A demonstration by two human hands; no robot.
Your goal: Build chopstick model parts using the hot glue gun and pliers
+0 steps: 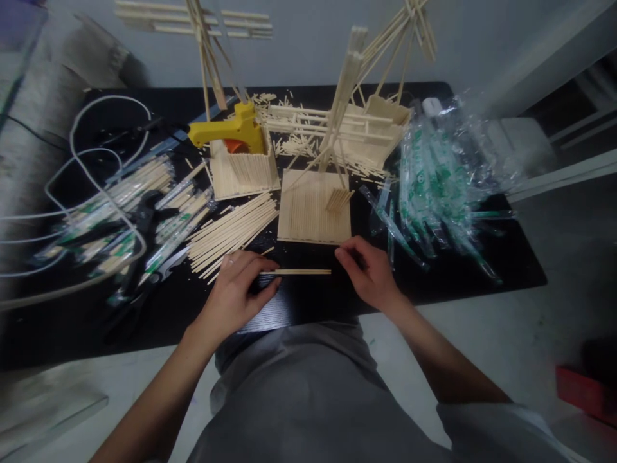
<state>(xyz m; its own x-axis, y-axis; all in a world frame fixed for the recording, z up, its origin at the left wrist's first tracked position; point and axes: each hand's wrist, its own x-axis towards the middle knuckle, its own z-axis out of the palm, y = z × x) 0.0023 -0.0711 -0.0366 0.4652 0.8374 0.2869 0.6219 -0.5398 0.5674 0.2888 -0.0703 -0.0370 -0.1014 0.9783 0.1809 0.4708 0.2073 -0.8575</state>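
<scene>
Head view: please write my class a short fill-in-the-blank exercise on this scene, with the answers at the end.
1. The left hand touches thin, pale wooden ____.
2. The glue gun has a ____ body.
3. The tabletop is ____.
4. The clear plastic wrappers carry ____ print.

Missing words: sticks; yellow; black; green.

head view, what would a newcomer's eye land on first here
The yellow glue gun stands out first, by the left stick-built piece toward the back of the black table. Next comes the heap of green-printed clear wrappers on the right. Front and centre, the left hand holds thin sticks, with the right hand near their free ends.
</scene>
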